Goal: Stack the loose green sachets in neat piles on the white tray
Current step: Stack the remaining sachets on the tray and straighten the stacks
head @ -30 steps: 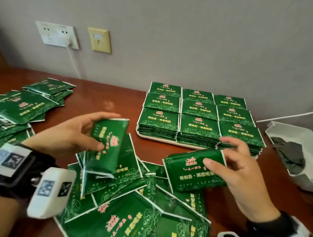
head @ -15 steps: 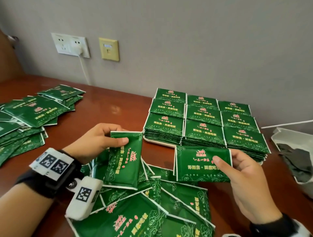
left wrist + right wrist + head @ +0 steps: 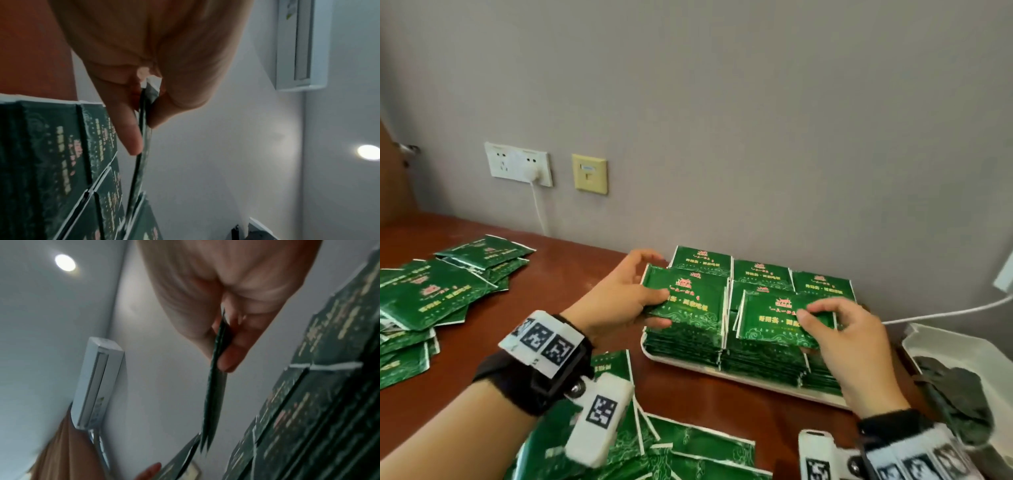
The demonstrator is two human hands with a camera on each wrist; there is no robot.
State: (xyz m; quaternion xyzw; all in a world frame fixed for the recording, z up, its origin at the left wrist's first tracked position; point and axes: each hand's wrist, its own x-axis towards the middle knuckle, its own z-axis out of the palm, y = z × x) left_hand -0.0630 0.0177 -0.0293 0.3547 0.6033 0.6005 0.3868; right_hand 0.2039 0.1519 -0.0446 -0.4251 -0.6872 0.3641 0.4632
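Note:
A white tray (image 3: 739,376) against the wall carries neat piles of green sachets (image 3: 762,274). My left hand (image 3: 630,294) pinches one green sachet (image 3: 690,298) by its left edge, just over the tray's front-left pile. My right hand (image 3: 835,329) pinches a second sachet (image 3: 774,318) over the front-middle pile. In the left wrist view the held sachet (image 3: 141,146) shows edge-on between thumb and fingers, beside the piles (image 3: 61,162). The right wrist view shows the other sachet (image 3: 216,378) edge-on in the same kind of pinch.
Loose sachets (image 3: 688,445) lie scattered on the brown table in front of the tray, and another heap (image 3: 431,298) lies at the left. A white container (image 3: 962,346) with dark contents stands at the right. Wall sockets (image 3: 518,164) and a cable sit behind.
Both hands have carried their sachets forward from above the loose heap to over the tray's front piles. The left sachet has turned from upright to flat.

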